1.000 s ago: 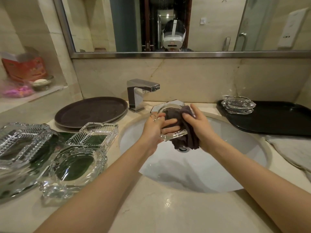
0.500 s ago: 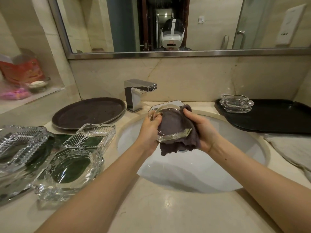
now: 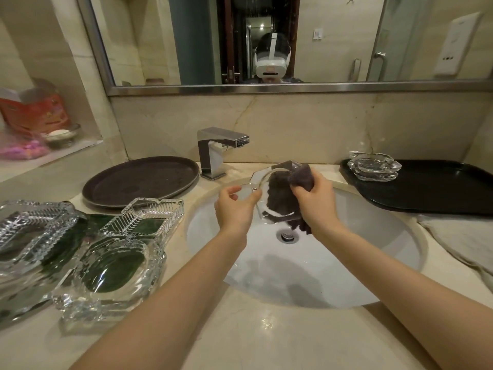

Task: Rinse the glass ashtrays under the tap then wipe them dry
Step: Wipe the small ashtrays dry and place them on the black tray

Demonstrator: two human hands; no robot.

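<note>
Over the white sink point(image 3: 373, 276) I hold a clear glass ashtray point(image 3: 262, 182), tilted on edge. My left hand point(image 3: 234, 209) grips its left rim. My right hand point(image 3: 316, 201) grips a dark purple cloth point(image 3: 282, 196) that lies against the ashtray's inside and hangs below it. The chrome tap point(image 3: 218, 150) stands behind, with no water visible. Several glass ashtrays point(image 3: 112, 271) crowd the counter at the left. Two more ashtrays point(image 3: 373, 166) are stacked on the black tray point(image 3: 440, 188) at the right.
A round dark tray point(image 3: 138, 181) lies left of the tap. A grey towel point(image 3: 458, 241) is spread on the counter at the right. A wall niche at the far left holds a red packet point(image 3: 37, 113) and a small dish. A mirror spans the wall above.
The ashtray has turned more on edge between my hands. My right hand has shifted with the cloth up to the ashtray's top right rim, and my left hand now holds lower on the left rim.
</note>
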